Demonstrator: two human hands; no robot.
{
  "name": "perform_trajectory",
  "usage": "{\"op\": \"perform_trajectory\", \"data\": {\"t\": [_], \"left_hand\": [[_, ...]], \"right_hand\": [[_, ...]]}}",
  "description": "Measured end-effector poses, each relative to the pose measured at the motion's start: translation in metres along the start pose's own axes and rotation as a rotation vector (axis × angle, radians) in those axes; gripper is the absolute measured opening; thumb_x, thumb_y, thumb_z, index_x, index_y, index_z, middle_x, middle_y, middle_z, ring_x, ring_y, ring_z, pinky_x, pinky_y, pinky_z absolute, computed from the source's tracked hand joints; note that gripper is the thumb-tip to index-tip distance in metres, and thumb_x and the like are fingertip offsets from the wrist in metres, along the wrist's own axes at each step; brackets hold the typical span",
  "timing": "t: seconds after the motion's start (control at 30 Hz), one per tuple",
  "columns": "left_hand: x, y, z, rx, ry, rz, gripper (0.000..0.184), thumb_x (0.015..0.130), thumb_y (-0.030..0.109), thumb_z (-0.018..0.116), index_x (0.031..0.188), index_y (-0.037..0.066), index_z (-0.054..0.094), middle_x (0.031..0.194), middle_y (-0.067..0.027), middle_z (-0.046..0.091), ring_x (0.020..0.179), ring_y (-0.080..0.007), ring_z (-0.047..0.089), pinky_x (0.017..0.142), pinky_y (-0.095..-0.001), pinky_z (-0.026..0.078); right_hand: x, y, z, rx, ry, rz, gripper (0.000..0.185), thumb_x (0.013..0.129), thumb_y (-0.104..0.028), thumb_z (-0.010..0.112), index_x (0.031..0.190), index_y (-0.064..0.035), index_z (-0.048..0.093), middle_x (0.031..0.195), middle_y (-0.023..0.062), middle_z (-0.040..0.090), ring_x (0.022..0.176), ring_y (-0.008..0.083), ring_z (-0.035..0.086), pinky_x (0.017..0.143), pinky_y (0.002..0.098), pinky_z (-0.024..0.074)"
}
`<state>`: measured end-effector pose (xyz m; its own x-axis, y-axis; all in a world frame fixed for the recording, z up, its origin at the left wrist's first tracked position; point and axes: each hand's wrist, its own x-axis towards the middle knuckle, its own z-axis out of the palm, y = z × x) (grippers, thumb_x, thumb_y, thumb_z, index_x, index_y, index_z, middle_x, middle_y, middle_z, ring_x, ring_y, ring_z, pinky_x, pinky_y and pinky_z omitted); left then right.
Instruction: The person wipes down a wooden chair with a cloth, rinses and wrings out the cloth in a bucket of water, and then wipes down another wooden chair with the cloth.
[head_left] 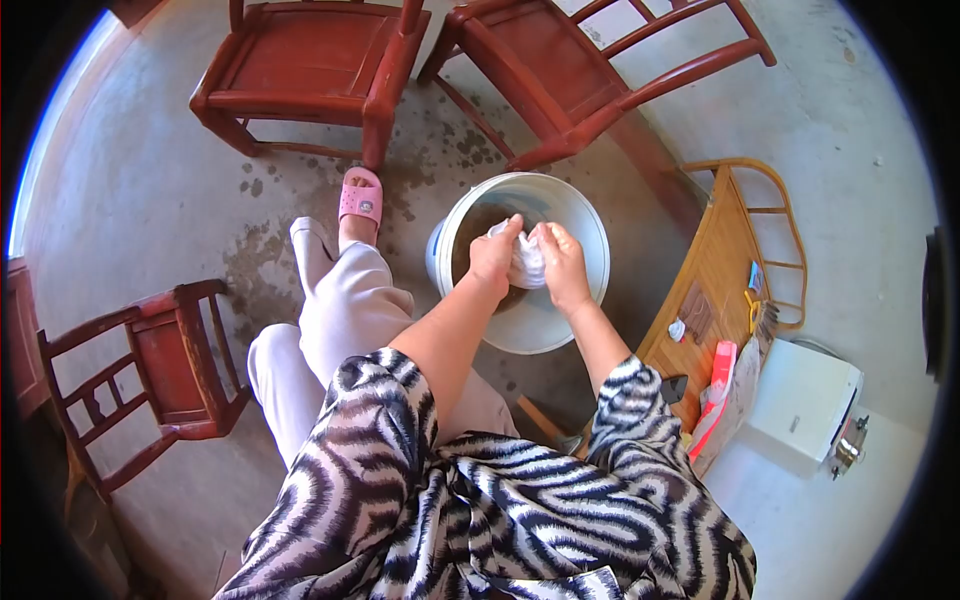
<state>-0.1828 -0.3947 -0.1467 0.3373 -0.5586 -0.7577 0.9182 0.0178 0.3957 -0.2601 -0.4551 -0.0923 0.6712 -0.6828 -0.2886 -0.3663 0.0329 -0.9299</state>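
A crumpled white cloth [527, 263] is gripped between my two hands over a large white bucket [595, 235]. My left hand [493, 252] is closed on the cloth's left side, thumb up. On the other side my right hand [562, 262] is closed around it, fingers bent. Brownish water [470, 235] shows inside the bucket, partly hidden by the hands and cloth. The fingers cover much of the cloth.
Red wooden chairs stand ahead [305, 60], at front right [545, 70] and at left [170, 365]. Wet spots mark the floor [262, 265]. At right, a wooden bench [690, 275] carries small items and a red-and-clear bag [718, 400], near a white box [805, 395].
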Motion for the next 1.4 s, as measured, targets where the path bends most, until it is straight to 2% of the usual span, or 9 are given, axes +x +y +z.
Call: {"op": "perform_trajectory", "data": {"t": [0.1, 0.13, 0.27, 0.43, 0.63, 0.73, 0.8, 0.93, 1.4], "left_hand": [[-0.007, 0.007, 0.001, -0.092, 0.065, -0.063, 0.033, 0.083, 0.033, 0.060, 0.089, 0.001, 0.057, 0.085, -0.0087, 0.057, 0.071, -0.0194, 0.055, 0.065, -0.0361, 0.044], [-0.006, 0.003, 0.004, -0.163, 0.049, -0.044, 0.026, 0.085, 0.027, 0.055, 0.084, 0.001, 0.056, 0.077, -0.0072, 0.054, 0.067, -0.0190, 0.053, 0.061, -0.0369, 0.043], [-0.009, 0.000, 0.007, 0.067, 0.032, -0.062, 0.020, 0.082, 0.018, 0.049, 0.083, 0.000, 0.057, 0.079, -0.0080, 0.055, 0.069, -0.0196, 0.053, 0.061, -0.0349, 0.044], [-0.007, 0.004, 0.000, -0.077, -0.042, -0.004, 0.024, 0.084, 0.021, 0.048, 0.088, 0.001, 0.059, 0.084, -0.0098, 0.059, 0.077, -0.0217, 0.057, 0.067, -0.0351, 0.046], [-0.021, 0.010, 0.014, 0.070, -0.022, -0.115, 0.027, 0.085, 0.025, 0.048, 0.097, 0.002, 0.057, 0.097, -0.0114, 0.058, 0.086, -0.0226, 0.056, 0.078, -0.0372, 0.044], [-0.019, 0.010, 0.015, -0.120, -0.031, -0.071, 0.028, 0.084, 0.031, 0.044, 0.088, 0.006, 0.057, 0.086, -0.0060, 0.056, 0.081, -0.0181, 0.053, 0.075, -0.0358, 0.040], [0.000, 0.010, 0.006, -0.115, -0.112, -0.081, 0.026, 0.084, 0.031, 0.044, 0.086, 0.008, 0.057, 0.084, -0.0056, 0.055, 0.078, -0.0176, 0.051, 0.072, -0.0344, 0.039], [-0.011, 0.012, 0.008, -0.045, -0.139, -0.104, 0.017, 0.079, 0.023, 0.045, 0.083, 0.011, 0.056, 0.079, -0.0035, 0.055, 0.070, -0.0157, 0.048, 0.064, -0.0307, 0.037], [-0.014, 0.015, 0.003, 0.101, -0.166, 0.102, 0.035, 0.066, 0.000, 0.057, 0.100, 0.006, 0.051, 0.091, -0.0051, 0.056, 0.079, -0.0147, 0.051, 0.066, -0.0271, 0.040]], "right_hand": [[-0.022, -0.017, 0.019, -0.427, -0.061, -0.243, 0.024, 0.092, -0.026, 0.047, 0.080, -0.0052, 0.050, 0.064, 0.0039, 0.051, 0.057, 0.0120, 0.048, 0.054, 0.0254, 0.0398], [-0.018, -0.012, 0.021, -0.593, -0.036, -0.342, 0.031, 0.092, -0.030, 0.043, 0.076, -0.0044, 0.050, 0.060, 0.0137, 0.053, 0.053, 0.0271, 0.052, 0.051, 0.0345, 0.0419], [0.029, 0.015, 0.008, -0.919, 0.132, -0.172, 0.044, 0.092, -0.038, 0.036, 0.070, -0.0033, 0.052, 0.066, 0.0222, 0.057, 0.064, 0.0425, 0.054, 0.056, 0.0490, 0.0407], [0.000, -0.001, 0.032, -0.940, 0.093, -0.343, 0.033, 0.090, -0.030, 0.041, 0.071, -0.0056, 0.051, 0.062, 0.0200, 0.057, 0.056, 0.0409, 0.054, 0.054, 0.0508, 0.0417], [0.023, 0.027, 0.003, -0.854, 0.235, -0.035, 0.047, 0.091, -0.043, 0.035, 0.074, -0.0025, 0.051, 0.070, 0.0224, 0.057, 0.069, 0.0355, 0.058, 0.059, 0.0447, 0.0413], [0.033, 0.046, -0.018, -0.595, 0.163, -0.001, 0.051, 0.090, -0.048, 0.036, 0.076, -0.0026, 0.054, 0.071, 0.0141, 0.060, 0.072, 0.0241, 0.060, 0.063, 0.0377, 0.0448], [0.025, 0.038, -0.029, 0.436, 0.097, 0.495, 0.043, 0.090, -0.043, 0.045, 0.082, -0.0031, 0.058, 0.078, 0.0058, 0.061, 0.076, 0.0142, 0.058, 0.068, 0.0293, 0.0462], [0.012, 0.022, -0.044, 0.199, -0.254, 0.405, 0.027, 0.086, -0.031, 0.058, 0.092, -0.0046, 0.062, 0.084, 0.0005, 0.060, 0.072, 0.0084, 0.053, 0.068, 0.0218, 0.0421], [0.017, 0.018, -0.059, 0.646, 0.072, 0.107, 0.011, 0.084, -0.005, 0.051, 0.095, -0.0023, 0.054, 0.090, 0.0050, 0.058, 0.085, 0.0146, 0.055, 0.082, 0.0272, 0.0417]]}}
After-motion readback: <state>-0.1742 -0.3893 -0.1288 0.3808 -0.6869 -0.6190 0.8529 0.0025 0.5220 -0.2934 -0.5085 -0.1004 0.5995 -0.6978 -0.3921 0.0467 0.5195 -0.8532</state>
